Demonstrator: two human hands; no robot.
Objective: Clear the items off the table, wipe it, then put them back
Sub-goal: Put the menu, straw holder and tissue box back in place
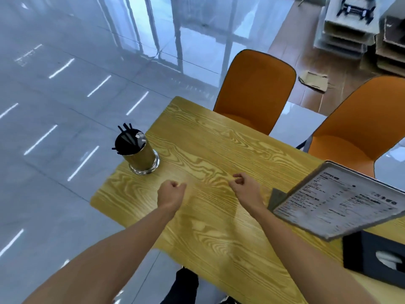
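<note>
A glossy grey tiled floor (54, 88) reflecting ceiling lights runs under a yellow wood-grain desk (219, 227), and I am looking down at it from above.

Nearest to me, both bare forearms reach out over the middle of the desk. My left hand (172, 191) is curled into a loose fist with nothing in its grip, hovering just over the wood. My right hand (245, 187) is also half closed, fingers bent in, and its grip looks empty too; I see no cloth in either.

To my right, at the near edge, a black tissue box (372, 257) sits with a white tissue showing in its slot. Just beyond it a framed menu stand (341, 200) leans tilted, its lower edge overlapping the box in this view; whether they touch I cannot tell. Further off to my left, near the far-left edge of the desk, stands a gold cylindrical holder (140, 154) full of black straws or stirrers, well apart from both hands.

Beyond the desk two orange chairs (256, 88) are tucked in on the far side, and behind them are stacked shelves or cartons, too blurred to name.

As I judge it, the task has barely begun, or not at all: all three items sit on the desk and no wiping cloth is in view. Clearing, wiping and replacing all appear left to do.
</note>
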